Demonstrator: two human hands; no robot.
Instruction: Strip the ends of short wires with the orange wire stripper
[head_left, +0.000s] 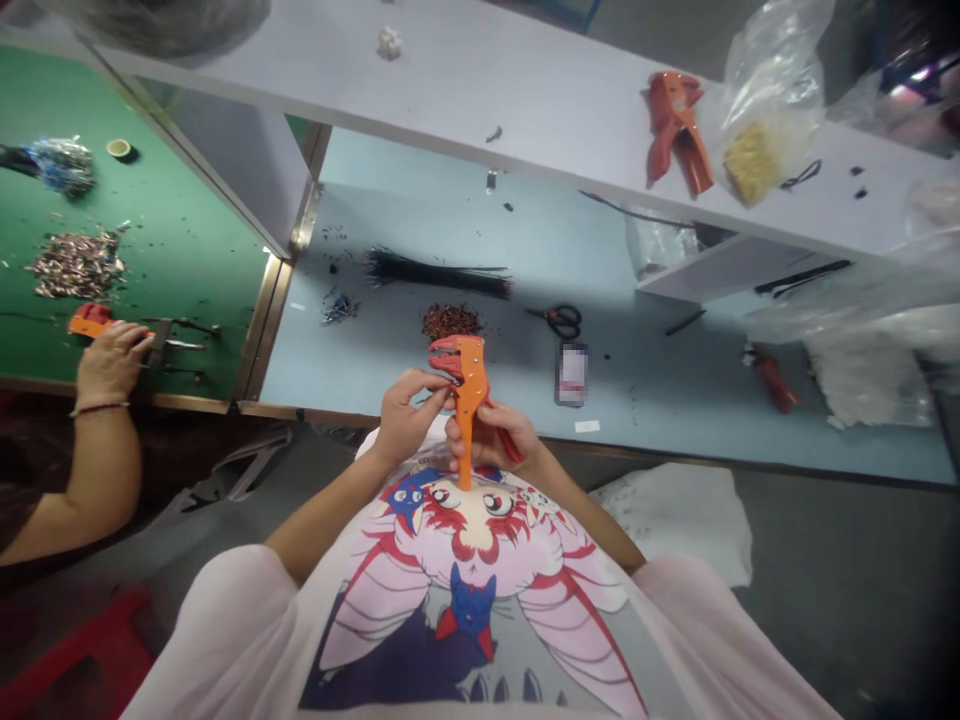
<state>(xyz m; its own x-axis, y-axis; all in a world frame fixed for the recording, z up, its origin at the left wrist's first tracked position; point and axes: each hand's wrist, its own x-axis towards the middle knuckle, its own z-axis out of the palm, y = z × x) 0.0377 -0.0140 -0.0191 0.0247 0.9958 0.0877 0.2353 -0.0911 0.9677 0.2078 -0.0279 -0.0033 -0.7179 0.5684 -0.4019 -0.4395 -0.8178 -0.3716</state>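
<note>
My right hand (506,432) is closed round the handles of an orange and red wire stripper (471,390), which stands upright in front of my chest with its jaws pointing left. Close beside those jaws, the thumb and fingers of my left hand (409,412) pinch a thin black wire (454,381); most of it is hidden by the fingers. Just beyond the tool lies a pile of copper-coloured bits (450,320). Behind that pile, a bundle of black wires (439,273) lies across the blue table (525,225).
Scissors (559,320) and a phone (572,375) lie to the right. Another stripper (772,380) is farther right, and one (677,130) rests on the shelf (525,100). At the green table (172,220), a co-worker's hand (112,360) touches an orange tool.
</note>
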